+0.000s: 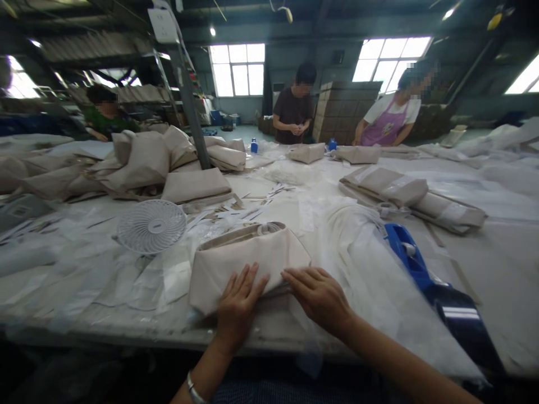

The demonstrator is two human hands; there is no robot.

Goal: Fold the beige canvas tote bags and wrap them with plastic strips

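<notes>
A folded beige fabric bundle (248,261) lies near the front edge of the table, a clear plastic edge showing under its lower left corner. At its top, a coil of pale cord or tubing (272,228) pokes out of the open fold. My left hand (242,294) rests flat on the front of the bundle with its fingers spread. At the lower right corner, my right hand (320,294) has its fingers pressed together on the fabric edge; its thumb is hidden.
Left of the bundle stands a white round fan (152,226). Clear plastic bags (362,275) and a blue tape dispenser (410,258) lie to the right. Other folded bundles (387,188) and a fabric pile (138,163) lie farther back. A metal post (191,95) rises behind; several people work across the table.
</notes>
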